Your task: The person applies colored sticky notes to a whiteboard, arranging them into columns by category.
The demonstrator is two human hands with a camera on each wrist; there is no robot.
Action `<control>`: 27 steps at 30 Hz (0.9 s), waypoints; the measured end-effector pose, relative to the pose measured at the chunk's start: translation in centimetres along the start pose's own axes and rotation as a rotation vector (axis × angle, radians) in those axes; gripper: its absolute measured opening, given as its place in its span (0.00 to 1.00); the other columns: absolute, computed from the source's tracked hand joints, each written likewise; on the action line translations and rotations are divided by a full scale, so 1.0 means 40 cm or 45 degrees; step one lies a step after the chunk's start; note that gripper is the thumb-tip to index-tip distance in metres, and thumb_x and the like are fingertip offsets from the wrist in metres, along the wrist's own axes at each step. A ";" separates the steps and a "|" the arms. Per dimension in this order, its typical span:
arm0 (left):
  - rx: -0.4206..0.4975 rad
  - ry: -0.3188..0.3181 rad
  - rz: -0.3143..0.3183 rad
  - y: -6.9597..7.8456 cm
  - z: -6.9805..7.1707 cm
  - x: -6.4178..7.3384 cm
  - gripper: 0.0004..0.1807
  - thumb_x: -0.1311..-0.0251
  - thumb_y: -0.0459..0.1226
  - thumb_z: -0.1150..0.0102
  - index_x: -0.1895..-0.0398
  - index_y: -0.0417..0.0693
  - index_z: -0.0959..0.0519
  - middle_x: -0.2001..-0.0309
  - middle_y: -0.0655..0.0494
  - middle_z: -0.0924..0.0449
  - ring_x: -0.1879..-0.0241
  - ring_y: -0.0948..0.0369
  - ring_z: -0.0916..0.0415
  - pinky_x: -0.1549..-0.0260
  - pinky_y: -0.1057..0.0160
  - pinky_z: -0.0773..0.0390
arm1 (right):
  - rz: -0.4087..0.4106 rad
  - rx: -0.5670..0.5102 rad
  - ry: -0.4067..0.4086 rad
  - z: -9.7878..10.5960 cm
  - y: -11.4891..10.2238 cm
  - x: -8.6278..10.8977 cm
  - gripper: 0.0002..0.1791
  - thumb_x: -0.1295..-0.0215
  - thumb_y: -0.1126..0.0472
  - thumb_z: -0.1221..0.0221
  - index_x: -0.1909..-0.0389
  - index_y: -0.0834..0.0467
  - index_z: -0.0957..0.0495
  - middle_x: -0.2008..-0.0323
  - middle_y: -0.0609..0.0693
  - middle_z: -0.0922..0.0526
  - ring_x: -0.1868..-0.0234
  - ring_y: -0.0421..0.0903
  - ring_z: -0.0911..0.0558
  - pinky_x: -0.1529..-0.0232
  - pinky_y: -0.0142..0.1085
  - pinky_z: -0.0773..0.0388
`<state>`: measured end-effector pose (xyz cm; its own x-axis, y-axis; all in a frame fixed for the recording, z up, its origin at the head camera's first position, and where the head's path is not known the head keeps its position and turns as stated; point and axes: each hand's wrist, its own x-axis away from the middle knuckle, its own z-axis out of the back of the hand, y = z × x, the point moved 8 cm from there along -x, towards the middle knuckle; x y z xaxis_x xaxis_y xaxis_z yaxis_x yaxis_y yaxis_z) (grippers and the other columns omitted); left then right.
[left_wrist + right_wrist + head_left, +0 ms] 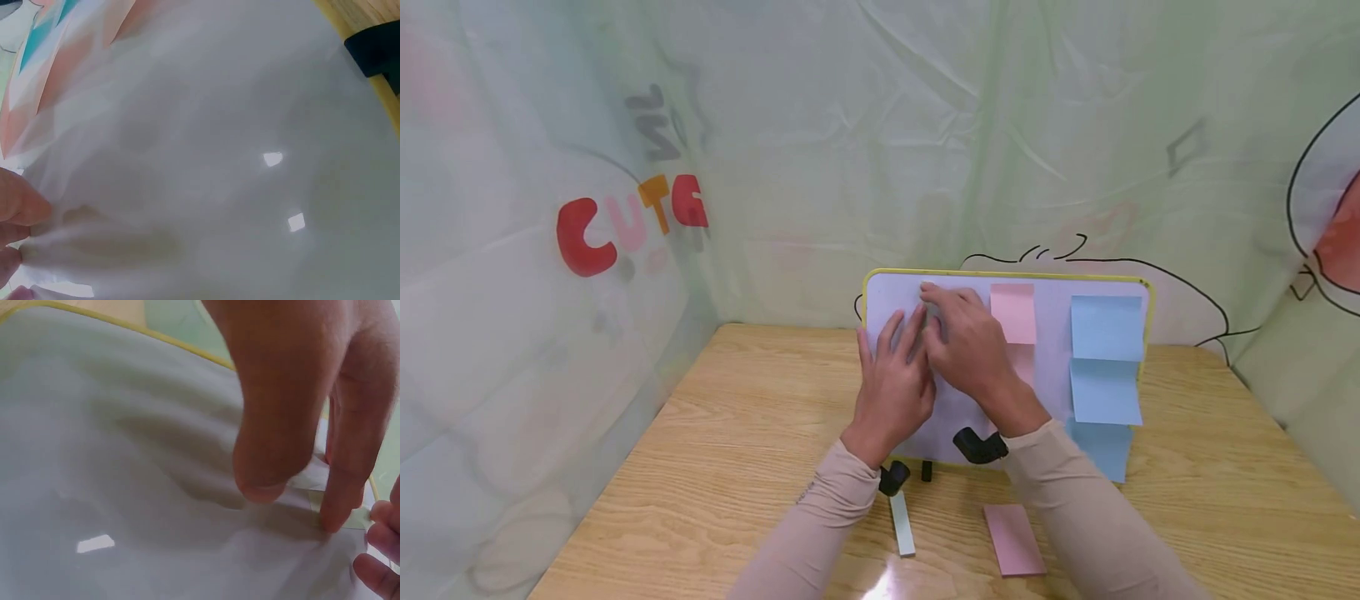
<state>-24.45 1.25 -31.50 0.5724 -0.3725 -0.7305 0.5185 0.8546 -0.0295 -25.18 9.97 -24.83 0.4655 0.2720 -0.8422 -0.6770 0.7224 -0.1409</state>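
A whiteboard (951,421) with a yellow frame stands tilted on the table. At its upper left, my right hand (973,346) presses fingertips on a small pale green sticky note (357,519), mostly covered by the fingers. The thumb stays apart from the index finger in the right wrist view. Close beside it, my left hand (891,392) rests on the board with fingers extended and spread, their tips near the note's edge. Pink sticky notes (1012,313) hang in a column right of my right hand, partly hidden by it. Several blue sticky notes (1107,327) form another column at the board's right side.
A pale green strip-shaped note pad (902,525) and a pink note pad (1015,540) lie on the wooden table (760,425) before the board. A small black foot (927,471) shows at the board's lower edge. A printed curtain (820,167) hangs behind.
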 end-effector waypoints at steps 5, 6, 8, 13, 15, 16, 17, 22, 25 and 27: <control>0.004 0.001 0.012 0.001 -0.001 0.002 0.29 0.38 0.41 0.40 0.32 0.51 0.25 0.26 0.50 0.39 0.27 0.46 0.46 0.39 0.24 0.50 | 0.008 0.064 -0.021 0.006 0.002 0.000 0.20 0.39 0.70 0.40 0.45 0.66 0.20 0.48 0.57 0.16 0.49 0.56 0.21 0.57 0.50 0.18; 0.009 -0.001 0.012 0.000 -0.001 0.002 0.29 0.38 0.41 0.40 0.32 0.51 0.25 0.26 0.50 0.39 0.27 0.46 0.46 0.39 0.24 0.51 | 0.015 0.077 -0.023 0.007 0.002 0.001 0.20 0.39 0.70 0.40 0.45 0.66 0.19 0.48 0.57 0.16 0.49 0.56 0.20 0.55 0.50 0.19; 0.014 0.004 0.005 0.001 0.000 0.002 0.28 0.38 0.41 0.40 0.32 0.51 0.25 0.26 0.49 0.38 0.27 0.45 0.45 0.38 0.25 0.50 | 0.041 0.107 -0.023 0.011 -0.001 0.001 0.19 0.40 0.69 0.39 0.46 0.67 0.19 0.48 0.58 0.15 0.49 0.56 0.20 0.54 0.49 0.19; 0.010 0.036 -0.038 0.004 0.004 0.003 0.28 0.39 0.40 0.41 0.33 0.48 0.25 0.27 0.47 0.37 0.28 0.44 0.43 0.36 0.30 0.46 | 0.192 0.158 -0.022 0.016 -0.018 -0.002 0.19 0.42 0.70 0.38 0.48 0.68 0.19 0.49 0.59 0.16 0.49 0.57 0.19 0.51 0.49 0.20; 0.000 0.041 -0.049 0.003 0.002 0.005 0.28 0.38 0.40 0.41 0.33 0.48 0.24 0.26 0.47 0.37 0.28 0.43 0.43 0.36 0.31 0.45 | 0.283 0.177 -0.050 0.011 -0.024 -0.007 0.20 0.44 0.71 0.38 0.48 0.68 0.20 0.47 0.59 0.16 0.48 0.57 0.18 0.49 0.50 0.21; -0.009 0.038 -0.051 0.003 0.001 0.006 0.28 0.38 0.40 0.41 0.33 0.48 0.25 0.26 0.48 0.38 0.28 0.44 0.43 0.36 0.31 0.45 | 0.327 0.193 -0.073 0.008 -0.027 -0.009 0.21 0.44 0.71 0.37 0.47 0.67 0.21 0.46 0.59 0.17 0.47 0.56 0.18 0.47 0.50 0.22; -0.020 0.032 -0.050 0.002 -0.002 0.007 0.28 0.38 0.40 0.41 0.33 0.48 0.25 0.26 0.48 0.39 0.28 0.44 0.44 0.36 0.31 0.45 | 0.368 0.216 -0.098 0.003 -0.029 -0.010 0.22 0.44 0.71 0.37 0.46 0.67 0.21 0.46 0.59 0.17 0.46 0.56 0.18 0.46 0.50 0.22; -0.074 0.024 -0.055 0.002 -0.008 0.011 0.28 0.39 0.41 0.41 0.33 0.51 0.24 0.25 0.50 0.39 0.27 0.46 0.44 0.36 0.31 0.45 | 0.480 0.360 -0.180 -0.004 -0.023 -0.016 0.26 0.46 0.69 0.34 0.44 0.67 0.22 0.45 0.59 0.18 0.45 0.56 0.18 0.44 0.50 0.24; -0.095 0.031 -0.061 0.001 -0.007 0.011 0.28 0.40 0.42 0.40 0.34 0.52 0.23 0.26 0.49 0.38 0.27 0.46 0.44 0.36 0.31 0.45 | 0.500 0.426 -0.192 0.003 -0.017 -0.017 0.25 0.45 0.68 0.34 0.44 0.67 0.22 0.45 0.59 0.18 0.45 0.55 0.19 0.44 0.51 0.25; -0.105 0.036 -0.058 0.000 -0.006 0.011 0.28 0.40 0.42 0.40 0.34 0.52 0.23 0.26 0.49 0.37 0.27 0.47 0.44 0.36 0.31 0.46 | 0.513 0.454 -0.203 0.006 -0.015 -0.017 0.25 0.44 0.67 0.35 0.43 0.67 0.22 0.45 0.59 0.18 0.44 0.56 0.19 0.44 0.51 0.25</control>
<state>-24.35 1.17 -31.96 0.5304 -0.4023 -0.7462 0.4887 0.8644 -0.1187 -24.97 9.50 -24.03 0.3091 0.6437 -0.7001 -0.5974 0.7042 0.3837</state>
